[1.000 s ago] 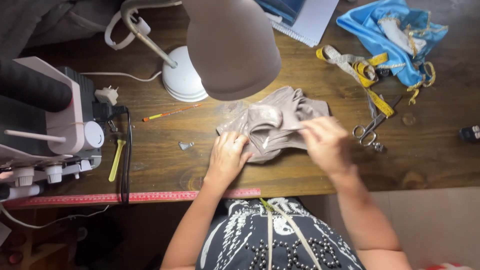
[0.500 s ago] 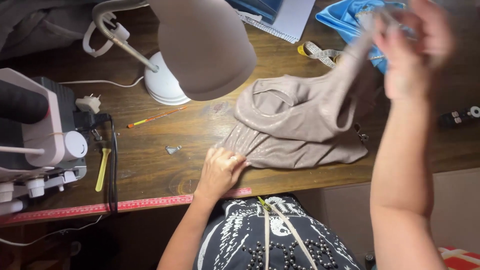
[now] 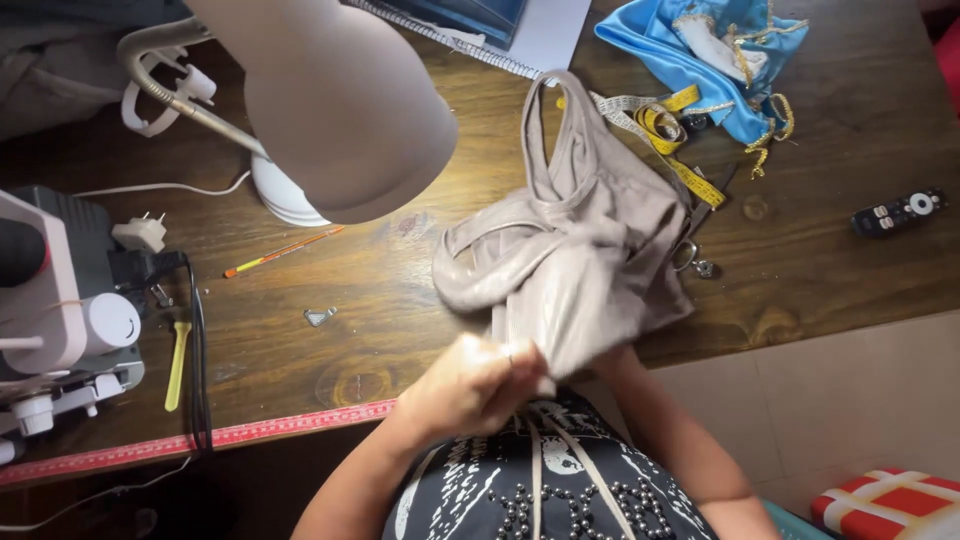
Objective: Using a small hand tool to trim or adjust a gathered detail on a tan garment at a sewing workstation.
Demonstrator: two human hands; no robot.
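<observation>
Beige strappy garment (image 3: 580, 260), bunched at the tabletop's (image 3: 400, 300) near edge, its hem pinched in the left hand's (image 3: 470, 385) closed fingers to draw it taut; right hand hidden beneath the cloth, fingers not discernible; yellow tape measure (image 3: 665, 130) beyond.

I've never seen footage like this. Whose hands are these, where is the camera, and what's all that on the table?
There is no machine here: a camera worn on a person's head looks down at their own arms and a wooden table. The left hand grips the near edge of a beige garment; the right hand is hidden under the cloth, so only its forearm shows. Around it lie a desk lamp, a sewing machine, a yellow tape measure, blue fabric, a black remote and an orange pencil.
</observation>
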